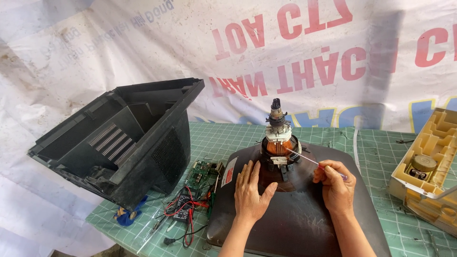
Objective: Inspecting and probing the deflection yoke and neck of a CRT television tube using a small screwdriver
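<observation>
A dark picture tube (295,214) lies face down on the green mat, its neck and copper deflection coil (278,143) pointing up. My left hand (250,190) rests flat on the tube's back, just left of the coil, fingers apart and holding nothing. My right hand (335,185) grips a thin screwdriver (309,162) with a clear purple handle. Its metal tip reaches the black clamp at the coil's base.
A black plastic television back cover (124,143) stands tilted at the left. A green circuit board (202,173) and red and black wires (183,209) lie beside the tube. A yellow toolbox (428,166) sits at the right edge. A printed white banner (285,57) hangs behind.
</observation>
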